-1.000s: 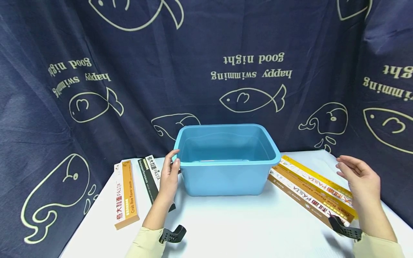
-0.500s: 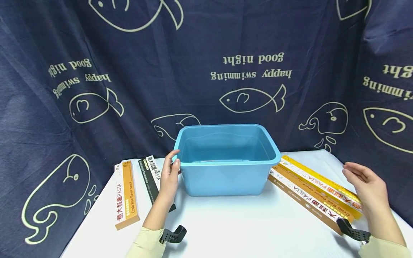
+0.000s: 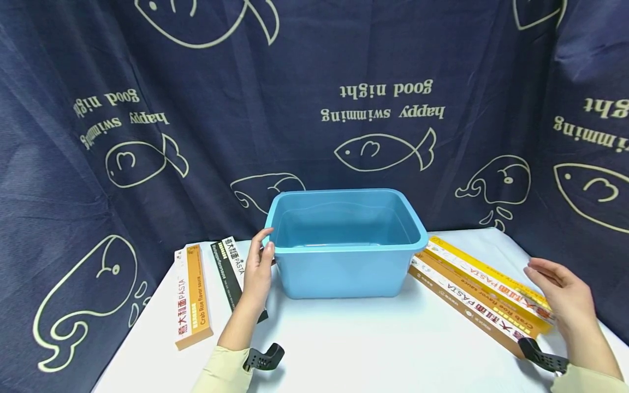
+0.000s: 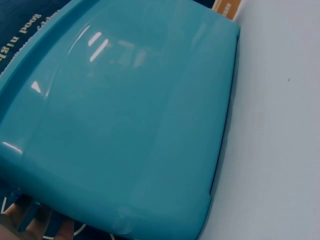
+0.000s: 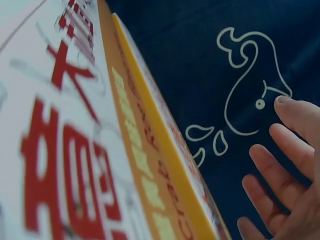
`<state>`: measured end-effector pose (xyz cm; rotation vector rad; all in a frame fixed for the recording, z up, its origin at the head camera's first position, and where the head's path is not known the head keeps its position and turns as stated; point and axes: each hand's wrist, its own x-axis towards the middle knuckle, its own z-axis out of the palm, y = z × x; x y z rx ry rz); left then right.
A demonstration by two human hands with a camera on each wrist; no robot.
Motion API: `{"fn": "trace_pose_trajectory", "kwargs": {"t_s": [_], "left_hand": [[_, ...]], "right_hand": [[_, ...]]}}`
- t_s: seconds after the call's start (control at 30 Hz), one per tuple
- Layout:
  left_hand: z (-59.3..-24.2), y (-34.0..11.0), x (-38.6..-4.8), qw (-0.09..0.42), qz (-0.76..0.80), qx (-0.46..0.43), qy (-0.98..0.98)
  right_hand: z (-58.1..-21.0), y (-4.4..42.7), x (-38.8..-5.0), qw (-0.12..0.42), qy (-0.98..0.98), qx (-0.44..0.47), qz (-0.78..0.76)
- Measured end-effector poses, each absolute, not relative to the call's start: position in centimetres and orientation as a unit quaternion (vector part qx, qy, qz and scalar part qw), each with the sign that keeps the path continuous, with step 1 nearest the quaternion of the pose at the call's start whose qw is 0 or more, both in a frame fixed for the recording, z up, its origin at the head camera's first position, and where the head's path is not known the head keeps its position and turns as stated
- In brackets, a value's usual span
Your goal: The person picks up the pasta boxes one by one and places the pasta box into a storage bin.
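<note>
Dead centre of the frame sits the blue bin (image 3: 339, 273), upright on the white table (image 3: 344, 344), and here's the first worry: the left hand (image 3: 257, 273) grips only its near left corner at the rim, so a hard pull there could swing the bin round, or tip it if the hand bears down. Over at right of centre, an orange pasta box (image 3: 467, 299) and a yellow pasta box (image 3: 491, 273) lie slanting, close together, their far ends at the bin's right side; whether they touch it, the view can't settle, but a skewed bin could shove both. And look at the right hand (image 3: 567, 297), lower right, fingers spread and loosely bent, nothing held, just beside the yellow box! Side by side like that, a careless close could catch both boxes or knock one askew, and the wristband (image 3: 543, 357) hangs near enough to snag their near ends. Far left, another orange box (image 3: 194, 295) lies well apart; the black box (image 3: 228, 278), partly behind the left forearm, looks likelier to be bumped.
</note>
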<state>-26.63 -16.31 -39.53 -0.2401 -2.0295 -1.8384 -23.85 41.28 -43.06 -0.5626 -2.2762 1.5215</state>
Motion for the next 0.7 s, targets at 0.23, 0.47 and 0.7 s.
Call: {"fn": "trace_pose_trajectory", "kwargs": {"t_s": [0.23, 0.47, 0.7], "left_hand": [[-39.5, -16.3, -26.6, 0.197, -0.658, -0.086, -0.721], [-39.5, -16.2, -26.6, 0.2, -0.661, -0.087, -0.718], [-39.4, -16.2, -26.5, 0.199, -0.663, -0.088, -0.716]], "right_hand": [[-43.8, 42.3, -24.1, 0.167, -0.816, -0.199, 0.516], [-44.5, 43.1, -24.4, 0.134, -0.831, -0.192, 0.504], [-45.4, 44.2, -24.1, 0.12, -0.862, -0.158, 0.467]]}}
